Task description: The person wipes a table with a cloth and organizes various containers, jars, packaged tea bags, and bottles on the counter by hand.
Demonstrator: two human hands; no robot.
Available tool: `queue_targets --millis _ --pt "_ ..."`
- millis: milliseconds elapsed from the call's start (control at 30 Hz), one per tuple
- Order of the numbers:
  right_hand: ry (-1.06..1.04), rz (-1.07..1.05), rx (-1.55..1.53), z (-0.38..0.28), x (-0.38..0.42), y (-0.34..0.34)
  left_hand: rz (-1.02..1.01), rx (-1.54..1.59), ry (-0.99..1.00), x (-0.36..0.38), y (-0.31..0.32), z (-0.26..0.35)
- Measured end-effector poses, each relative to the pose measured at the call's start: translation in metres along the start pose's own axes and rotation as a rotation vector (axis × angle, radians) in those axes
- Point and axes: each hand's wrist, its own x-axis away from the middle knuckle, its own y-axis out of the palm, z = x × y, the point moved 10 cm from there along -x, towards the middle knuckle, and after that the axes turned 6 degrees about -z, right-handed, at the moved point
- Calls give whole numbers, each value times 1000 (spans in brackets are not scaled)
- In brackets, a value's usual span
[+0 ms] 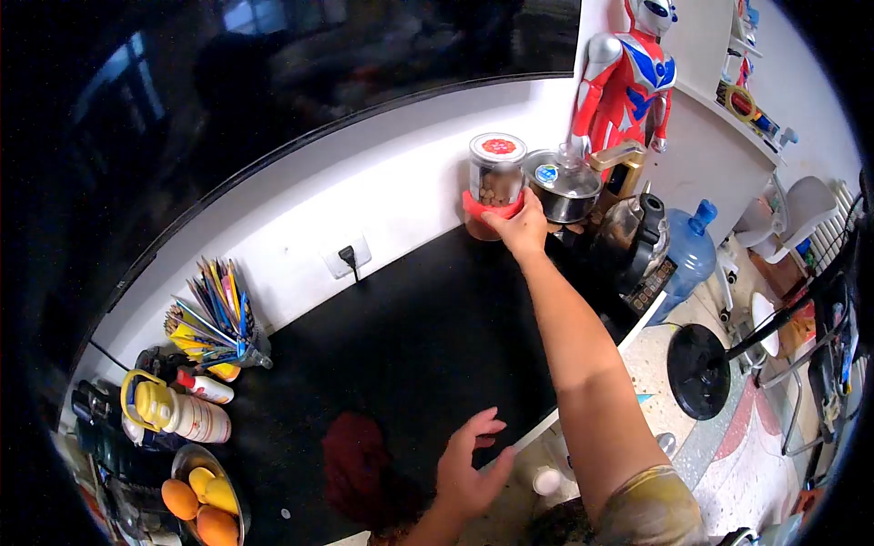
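Observation:
My right hand reaches to the back of the black tabletop, its fingers wrapped round the lower part of a clear jar with a red band and brown contents. The jar stands upright by the white wall, just left of a steel pot with a glass lid. Near the front edge, my left hand is raised with its fingers apart and nothing in it. A dark red cloth lies crumpled to the left of that hand.
Left side: pencil holder, yellow-lidded bottle, small white bottle, metal fruit bowl. Right side: kettle, blue water jug, red-and-silver figure. A plug sits in the wall socket; a black round base stands on the floor.

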Motion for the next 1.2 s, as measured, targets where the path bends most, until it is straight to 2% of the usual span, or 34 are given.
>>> queue_targets --millis 100,167,233,333,400,433,500,700,833,900,967,1033,1067,1100,1167,1200 --pt "29 -49 -29 -3 -4 2 -19 -15 -25 8 7 -3" --pt "28 -30 -27 4 -8 8 -162 -9 -46 14 25 -5" --pt "29 14 -19 11 -15 11 -193 -16 -42 18 28 -6" --pt "58 -40 -19 23 -22 21 -304 -179 -77 24 40 -18" --pt "77 -39 0 18 -21 21 -370 85 -140 29 49 -33" --pt "76 -43 -4 13 -22 21 -365 83 -142 29 50 -34" --pt "117 -113 26 13 -23 30 -226 75 25 27 38 -14" --pt "138 8 69 18 -25 40 -250 162 -99 27 36 -15" --pt "197 -131 -37 28 -27 49 -225 151 39 25 32 -4" --pt "27 11 -66 25 -24 45 -244 54 39 26 35 -4" --pt "31 14 -32 34 -15 45 -243 62 30 25 34 -1" --pt "112 -69 -193 52 -7 54 -243 68 19 25 35 0" --pt "179 -184 -235 62 -6 65 -241 58 14 25 35 -1" --pt "179 -185 -234 65 -4 65 -238 47 8 25 35 -2" --pt "256 -288 -586 74 1 88 -238 63 -16 26 35 -8" --pt "257 -291 -587 78 1 93 -243 79 -41 27 36 -12"
